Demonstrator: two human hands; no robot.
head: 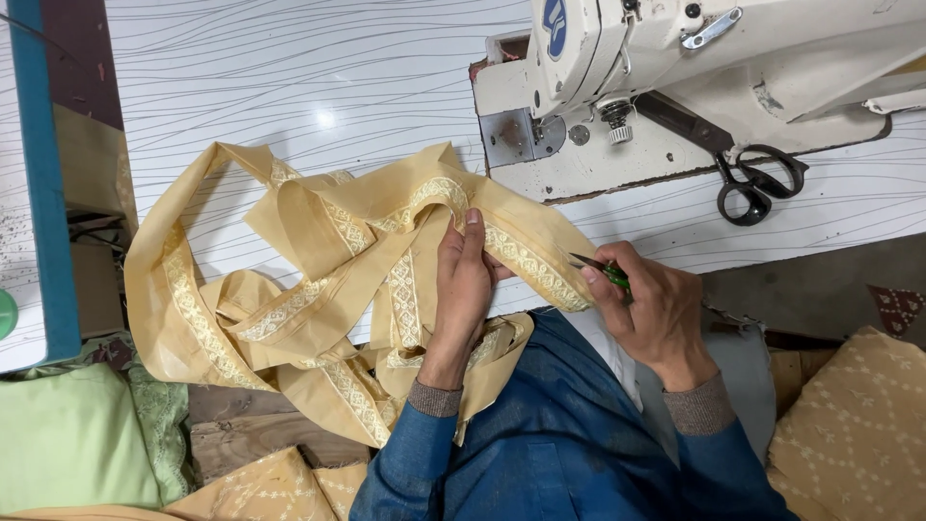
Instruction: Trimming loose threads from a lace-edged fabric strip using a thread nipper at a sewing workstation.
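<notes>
A long tan fabric strip [289, 280] with pale embroidered trim lies in loops across the white table and over its front edge. My left hand [463, 280] rests flat on the strip, fingers pressing the trim near its fold. My right hand [651, 309] grips a small green-handled thread snip [603, 271], its blades pointing left at the strip's edge. Both sleeves are blue with grey cuffs.
A white sewing machine [714, 58] stands at the back right, with black scissors [752, 178] lying beside its base. The white table [289, 77] has a wavy line pattern. Green cloth [68, 434] sits at lower left, more tan patterned fabric [858, 425] at lower right.
</notes>
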